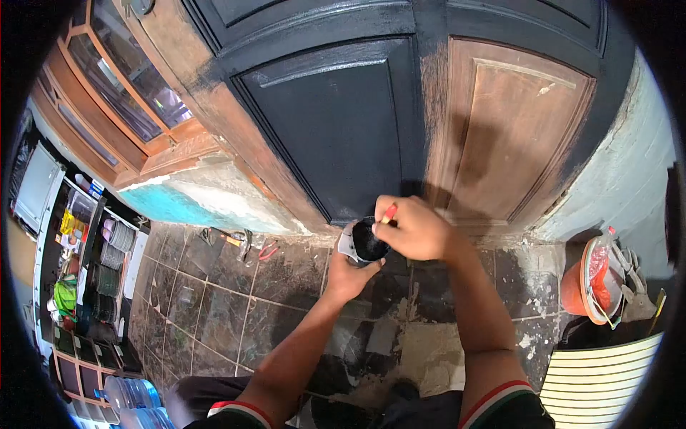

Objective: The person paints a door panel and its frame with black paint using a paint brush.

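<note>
- Two hands meet low in front of the half-blackened door (336, 129), apparently so that the paint stays close to the work.
- The left hand (349, 275) grips the paint can (366, 243) from beneath, keeping it upright above the floor (236, 286), wrist bent upward.
- The right hand (418, 230) is clenched on a brush (389, 212), handle tip up, bristles hidden over the can; its forearm angles inward.
</note>
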{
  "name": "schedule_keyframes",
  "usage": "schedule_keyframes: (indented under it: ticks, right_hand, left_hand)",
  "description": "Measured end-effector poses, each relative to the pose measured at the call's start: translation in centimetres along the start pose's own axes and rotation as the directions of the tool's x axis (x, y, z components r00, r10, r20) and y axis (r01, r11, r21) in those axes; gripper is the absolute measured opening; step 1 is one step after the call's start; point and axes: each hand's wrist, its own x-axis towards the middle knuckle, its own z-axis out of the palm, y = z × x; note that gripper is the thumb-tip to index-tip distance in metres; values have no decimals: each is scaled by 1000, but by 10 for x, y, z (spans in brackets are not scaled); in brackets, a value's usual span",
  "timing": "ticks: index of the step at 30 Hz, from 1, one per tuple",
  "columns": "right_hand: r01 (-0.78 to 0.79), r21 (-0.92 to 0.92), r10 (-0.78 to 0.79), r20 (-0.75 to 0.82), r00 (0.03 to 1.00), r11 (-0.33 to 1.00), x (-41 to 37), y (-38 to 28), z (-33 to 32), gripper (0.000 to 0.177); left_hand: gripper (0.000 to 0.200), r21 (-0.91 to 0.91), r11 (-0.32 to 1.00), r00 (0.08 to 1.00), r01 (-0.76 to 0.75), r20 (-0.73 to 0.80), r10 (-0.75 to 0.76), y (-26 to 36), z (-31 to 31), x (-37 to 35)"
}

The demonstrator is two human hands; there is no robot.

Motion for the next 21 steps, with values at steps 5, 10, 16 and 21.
schedule_keyframes:
  ticks: [5, 10, 16, 21]
  right_hand:
    - [-33, -196, 34, 2, 999, 980, 9, 16, 29, 21]
    - [12, -149, -27, -97, 995, 989, 6, -9, 14, 24]
    - [67, -168, -105, -228, 968, 984, -6, -27, -14, 20]
    - [240, -52, -237, -461, 855, 969, -27, -68, -42, 10]
  left_hand:
    - [94, -76, 997, 999, 18, 32, -16, 10, -5, 7]
    - [94, 39, 999, 998, -8, 66, 6, 20, -11, 12]
    - [79, 100, 994, 983, -35, 185, 16, 61, -12, 44]
    - [67, 119, 986, 956, -120, 281, 83, 99, -18, 80]
